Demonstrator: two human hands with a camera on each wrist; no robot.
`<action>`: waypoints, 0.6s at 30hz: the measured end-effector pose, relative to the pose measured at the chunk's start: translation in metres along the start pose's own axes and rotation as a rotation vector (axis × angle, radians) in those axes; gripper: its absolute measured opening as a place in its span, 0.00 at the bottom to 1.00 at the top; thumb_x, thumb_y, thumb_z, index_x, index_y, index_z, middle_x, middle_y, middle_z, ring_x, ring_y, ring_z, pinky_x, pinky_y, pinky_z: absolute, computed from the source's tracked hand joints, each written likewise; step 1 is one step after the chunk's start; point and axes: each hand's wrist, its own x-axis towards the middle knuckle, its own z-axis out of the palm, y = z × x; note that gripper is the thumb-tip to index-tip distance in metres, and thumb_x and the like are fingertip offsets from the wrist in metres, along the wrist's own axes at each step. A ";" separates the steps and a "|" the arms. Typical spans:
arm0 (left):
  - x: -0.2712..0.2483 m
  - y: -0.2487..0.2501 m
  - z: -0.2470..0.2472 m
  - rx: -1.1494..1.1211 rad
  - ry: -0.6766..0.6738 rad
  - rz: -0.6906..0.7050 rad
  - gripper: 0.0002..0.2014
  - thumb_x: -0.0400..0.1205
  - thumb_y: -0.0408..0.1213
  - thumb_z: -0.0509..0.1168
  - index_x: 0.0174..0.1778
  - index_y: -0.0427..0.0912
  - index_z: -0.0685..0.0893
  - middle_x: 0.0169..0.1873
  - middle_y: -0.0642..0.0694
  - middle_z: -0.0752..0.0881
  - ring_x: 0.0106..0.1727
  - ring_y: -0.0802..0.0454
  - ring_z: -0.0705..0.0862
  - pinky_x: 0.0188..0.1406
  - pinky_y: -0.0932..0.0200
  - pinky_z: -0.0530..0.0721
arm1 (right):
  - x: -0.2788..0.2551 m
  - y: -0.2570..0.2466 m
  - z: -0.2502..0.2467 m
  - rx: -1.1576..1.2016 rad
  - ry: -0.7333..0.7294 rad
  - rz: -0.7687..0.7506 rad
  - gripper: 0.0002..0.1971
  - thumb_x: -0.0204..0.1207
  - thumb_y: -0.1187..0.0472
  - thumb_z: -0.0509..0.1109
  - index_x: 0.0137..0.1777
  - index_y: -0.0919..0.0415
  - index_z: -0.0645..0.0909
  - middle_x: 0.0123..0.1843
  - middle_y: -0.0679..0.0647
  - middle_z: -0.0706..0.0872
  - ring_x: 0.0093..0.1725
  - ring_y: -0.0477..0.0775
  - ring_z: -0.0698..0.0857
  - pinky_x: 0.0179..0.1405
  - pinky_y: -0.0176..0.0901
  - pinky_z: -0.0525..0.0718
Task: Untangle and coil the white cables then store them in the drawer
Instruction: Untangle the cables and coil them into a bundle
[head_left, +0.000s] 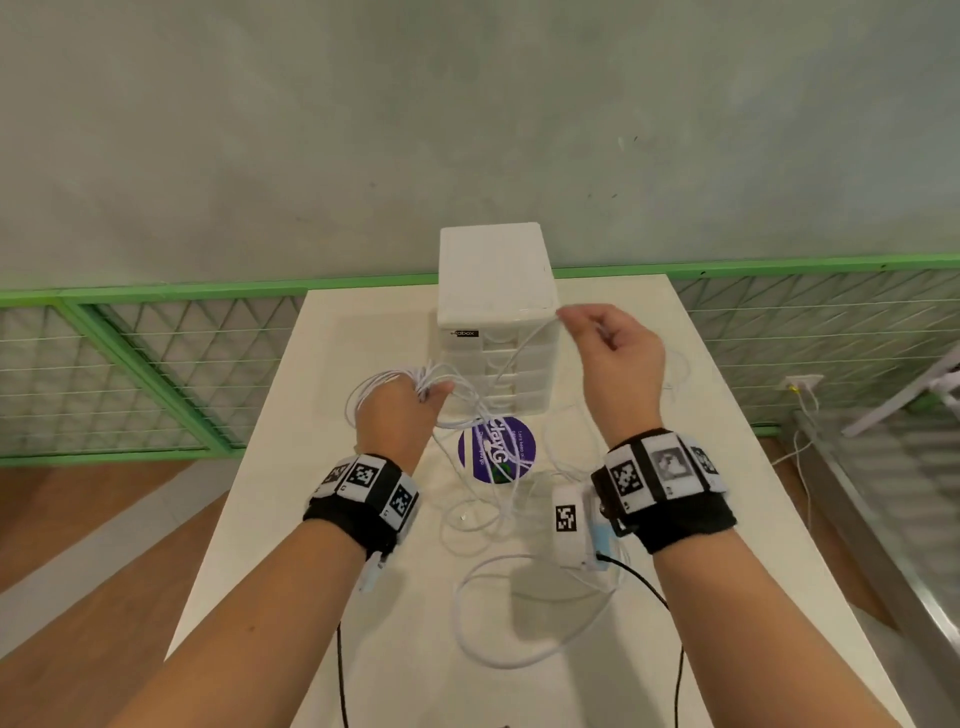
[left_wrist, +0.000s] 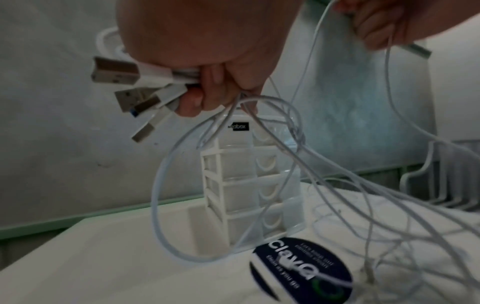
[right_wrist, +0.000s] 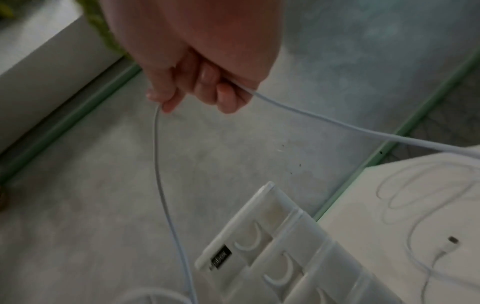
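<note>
My left hand (head_left: 410, 405) grips a bunch of white cables (head_left: 470, 402) just in front of the white drawer unit (head_left: 496, 312). In the left wrist view its curled fingers (left_wrist: 207, 92) clamp the cables near several USB plugs (left_wrist: 130, 86). My right hand (head_left: 608, 343), higher and to the right, pinches a single white cable (right_wrist: 166, 205) between thumb and fingertips (right_wrist: 166, 100). That strand runs down past the drawer fronts (right_wrist: 272, 267). Loose loops (head_left: 498, 613) lie tangled on the white table (head_left: 311, 467). All drawers look pushed in.
A round purple sticker (head_left: 496, 449) lies on the table in front of the drawer unit. A small connector end (right_wrist: 453, 239) rests on the table at the right. Green railing (head_left: 156, 296) with mesh borders the far table edge; grey floor lies below.
</note>
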 end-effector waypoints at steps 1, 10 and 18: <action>0.002 -0.004 -0.001 0.027 0.000 0.001 0.28 0.80 0.59 0.62 0.24 0.44 0.63 0.22 0.49 0.68 0.32 0.44 0.74 0.33 0.55 0.66 | 0.003 -0.002 -0.004 0.064 0.069 -0.020 0.03 0.76 0.63 0.71 0.44 0.57 0.87 0.32 0.40 0.85 0.32 0.31 0.79 0.38 0.24 0.77; 0.045 -0.031 -0.044 0.025 0.208 -0.101 0.28 0.79 0.60 0.63 0.31 0.35 0.75 0.26 0.39 0.75 0.31 0.41 0.77 0.30 0.53 0.69 | 0.013 0.051 -0.045 0.074 0.497 0.202 0.09 0.79 0.55 0.66 0.42 0.56 0.85 0.28 0.47 0.73 0.28 0.43 0.68 0.32 0.37 0.69; 0.029 0.019 -0.052 -0.057 0.206 0.041 0.28 0.79 0.55 0.66 0.22 0.43 0.62 0.21 0.48 0.66 0.31 0.44 0.72 0.32 0.54 0.67 | 0.007 0.059 -0.016 -0.550 0.075 0.185 0.22 0.76 0.68 0.60 0.71 0.59 0.76 0.75 0.58 0.72 0.75 0.58 0.69 0.75 0.53 0.66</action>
